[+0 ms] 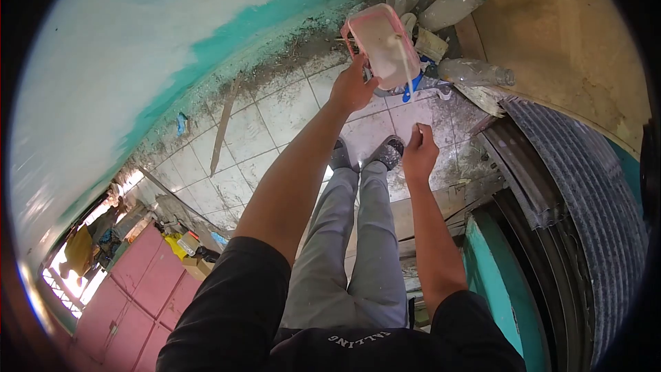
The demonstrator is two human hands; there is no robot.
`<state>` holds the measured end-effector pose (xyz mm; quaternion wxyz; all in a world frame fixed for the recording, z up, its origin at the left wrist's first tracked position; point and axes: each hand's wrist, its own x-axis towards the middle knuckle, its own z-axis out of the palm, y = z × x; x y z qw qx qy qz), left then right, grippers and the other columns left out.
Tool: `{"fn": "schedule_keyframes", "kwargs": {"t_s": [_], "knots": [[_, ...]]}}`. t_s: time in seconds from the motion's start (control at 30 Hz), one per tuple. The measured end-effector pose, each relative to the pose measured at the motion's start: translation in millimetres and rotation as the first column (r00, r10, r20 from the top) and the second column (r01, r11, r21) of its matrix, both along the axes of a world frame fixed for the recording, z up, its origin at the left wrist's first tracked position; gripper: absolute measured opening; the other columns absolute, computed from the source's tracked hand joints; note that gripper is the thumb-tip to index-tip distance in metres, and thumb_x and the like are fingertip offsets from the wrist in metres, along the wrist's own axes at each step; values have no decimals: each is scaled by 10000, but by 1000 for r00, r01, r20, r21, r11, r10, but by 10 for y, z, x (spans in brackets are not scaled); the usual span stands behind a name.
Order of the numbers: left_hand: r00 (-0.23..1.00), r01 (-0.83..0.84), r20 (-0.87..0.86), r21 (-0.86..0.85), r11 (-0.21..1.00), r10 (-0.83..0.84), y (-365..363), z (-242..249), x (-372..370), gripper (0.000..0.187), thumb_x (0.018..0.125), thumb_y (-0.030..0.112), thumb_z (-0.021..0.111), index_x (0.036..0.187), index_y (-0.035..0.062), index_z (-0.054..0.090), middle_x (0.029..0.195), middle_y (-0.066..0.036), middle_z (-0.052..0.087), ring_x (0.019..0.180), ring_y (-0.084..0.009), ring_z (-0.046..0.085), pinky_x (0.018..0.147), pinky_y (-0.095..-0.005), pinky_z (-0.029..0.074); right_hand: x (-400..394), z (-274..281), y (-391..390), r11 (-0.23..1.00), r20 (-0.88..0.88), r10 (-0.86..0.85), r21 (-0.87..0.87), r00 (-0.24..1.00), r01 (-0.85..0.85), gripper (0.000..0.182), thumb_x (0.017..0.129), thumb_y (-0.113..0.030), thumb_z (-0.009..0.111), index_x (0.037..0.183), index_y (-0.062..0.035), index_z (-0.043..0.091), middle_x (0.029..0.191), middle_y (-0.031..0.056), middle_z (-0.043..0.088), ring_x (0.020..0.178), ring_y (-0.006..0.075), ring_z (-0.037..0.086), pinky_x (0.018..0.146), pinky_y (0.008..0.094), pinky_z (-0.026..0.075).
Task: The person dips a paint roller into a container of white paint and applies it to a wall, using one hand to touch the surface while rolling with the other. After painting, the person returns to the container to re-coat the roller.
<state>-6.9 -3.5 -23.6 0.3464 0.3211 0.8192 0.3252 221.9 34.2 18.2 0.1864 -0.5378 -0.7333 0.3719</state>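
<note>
My left hand (354, 87) grips the near left edge of a pink plastic container (380, 52), held tilted above the floor. Its inside is pale and cloudy, and a whitish strip (405, 62) crosses its right part. Something blue (412, 89) shows just under its lower right corner. My right hand (420, 155) is apart from the container, lower and to the right, its fingers curled together; whatever may be in them is hidden.
Dusty glass bottles (476, 71) and debris lie by a brown panel (551, 34). Corrugated metal sheets (571, 186) stand at right. A wooden strip (225, 127) lies on the dirty tiled floor (289, 111). Pink cabinets (138, 296) stand at lower left.
</note>
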Motion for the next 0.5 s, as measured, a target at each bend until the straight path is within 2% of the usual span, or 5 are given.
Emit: {"fn": "schedule_keyframes", "kwargs": {"t_s": [0.03, 0.2, 0.33, 0.43, 0.5], "knots": [[1000, -7, 1, 1, 1000, 7, 7, 8, 1, 690, 920, 312, 725, 1467, 59, 391, 1283, -184, 649, 1087, -384, 682, 947, -473, 537, 37, 67, 20, 991, 84, -38, -126, 996, 48, 107, 1005, -124, 618, 1066, -53, 670, 755, 246, 669, 708, 461, 668, 613, 491, 489], [997, -5, 72, -80, 997, 11, 17, 109, 3, 668, 929, 299, 720, 1458, 54, 395, 1308, -178, 636, 1129, -384, 669, 970, -463, 533, -331, 32, 82, 990, 36, 16, -139, 999, -11, 93, 1007, -123, 610, 1058, -66, 663, 768, 260, 670, 759, 489, 668, 633, 516, 497], [996, 9, 93, -53, 999, -4, -4, 121, 5, 667, 930, 301, 721, 1457, 54, 396, 1308, -176, 637, 1128, -385, 674, 968, -466, 535, -416, 70, -6, 981, 49, 39, -190, 998, -29, 77, 1003, -125, 610, 1046, -78, 653, 771, 267, 668, 775, 509, 653, 640, 537, 490], [997, -25, 75, -17, 1000, 27, 20, 64, 32, 668, 929, 307, 722, 1456, 54, 398, 1297, -178, 644, 1128, -386, 675, 964, -462, 537, -136, 97, -105, 993, 65, 65, -102, 996, -58, 81, 997, -110, 607, 1053, -70, 650, 798, 274, 672, 793, 508, 656, 649, 544, 488], [996, -34, 86, -72, 997, 40, 21, 60, 18, 666, 929, 307, 722, 1454, 54, 400, 1293, -179, 648, 1128, -391, 673, 968, -463, 536, 94, 109, -149, 996, 78, 88, -32, 993, -85, 99, 1008, -96, 587, 1064, -54, 656, 817, 271, 678, 789, 489, 668, 651, 526, 501]]}}
